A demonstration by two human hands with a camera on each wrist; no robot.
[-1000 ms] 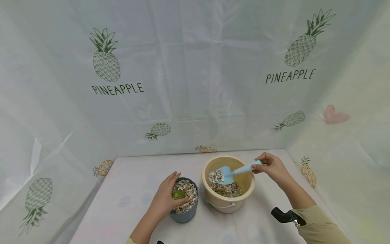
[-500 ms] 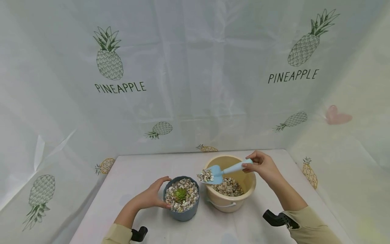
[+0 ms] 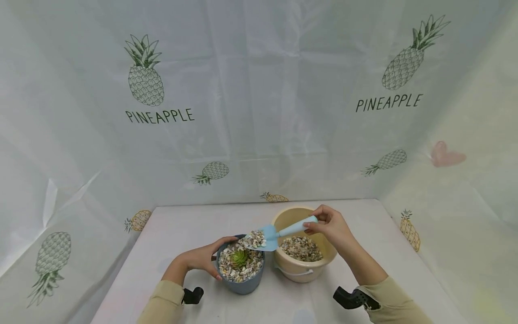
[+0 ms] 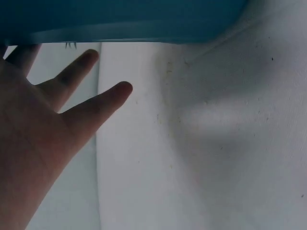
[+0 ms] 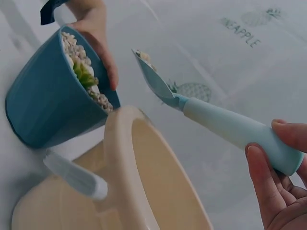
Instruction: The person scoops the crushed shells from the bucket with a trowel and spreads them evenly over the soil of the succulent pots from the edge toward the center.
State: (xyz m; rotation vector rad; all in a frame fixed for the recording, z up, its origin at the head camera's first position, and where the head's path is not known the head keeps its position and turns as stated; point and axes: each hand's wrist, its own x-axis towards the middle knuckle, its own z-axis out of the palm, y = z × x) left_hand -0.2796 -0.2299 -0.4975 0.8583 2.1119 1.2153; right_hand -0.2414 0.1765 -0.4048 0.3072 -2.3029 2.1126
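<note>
A blue-grey plant pot (image 3: 244,286) holds pebbles around a small green succulent (image 3: 238,258). My left hand (image 3: 204,258) grips the pot's left side, thumb near the front and a finger along the back rim. In the left wrist view, two fingers (image 4: 103,101) stretch out below the pot (image 4: 120,21), apart from it. My right hand (image 3: 332,227) pinches the end of a light-blue trowel's handle (image 5: 225,125). The trowel blade (image 3: 269,238) carries pebbles (image 3: 256,239) and tips over the pot's right rim. A cream bucket (image 3: 299,272) with pebbles (image 3: 301,248) stands beneath the handle.
The bucket stands close to the right of the pot, its white handle (image 5: 76,175) hanging down in front. Both stand on a pale table (image 3: 182,225). Pineapple-printed sheeting (image 3: 263,135) rises behind the table and along both sides.
The trowel has moved left with its pebbles, from over the bucket to over the pot's rim. My left hand has drawn back from across the pot top to its left side.
</note>
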